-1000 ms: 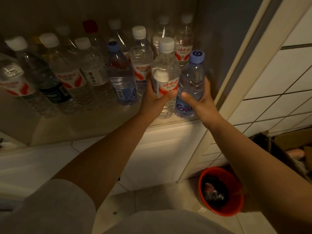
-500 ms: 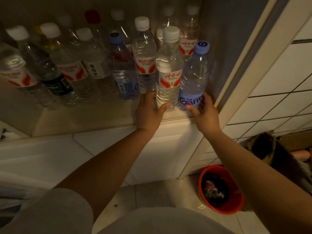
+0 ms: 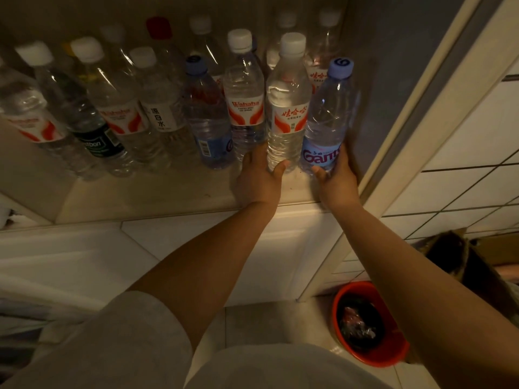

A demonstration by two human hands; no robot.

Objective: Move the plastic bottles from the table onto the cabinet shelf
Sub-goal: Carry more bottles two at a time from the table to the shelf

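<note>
Since both bottles stand packed into the row, a sloppy release could tip one into its neighbours, I reckon. Left hand [image 3: 259,179] curls round the base of the white-capped bottle [image 3: 288,108]; right hand [image 3: 335,181] pinches the blue-capped bottle [image 3: 327,119] low down. Both sit upright on the cabinet shelf [image 3: 174,197], caps well above the fingers, long axes vertical.

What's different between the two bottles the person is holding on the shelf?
The left bottle has a white cap and a red-and-white label; the right bottle has a pale blue cap and a blue label. The left bottle's cap reaches higher in view. The left hand grips one, the right hand the other. Both are clear, upright plastic.
</note>
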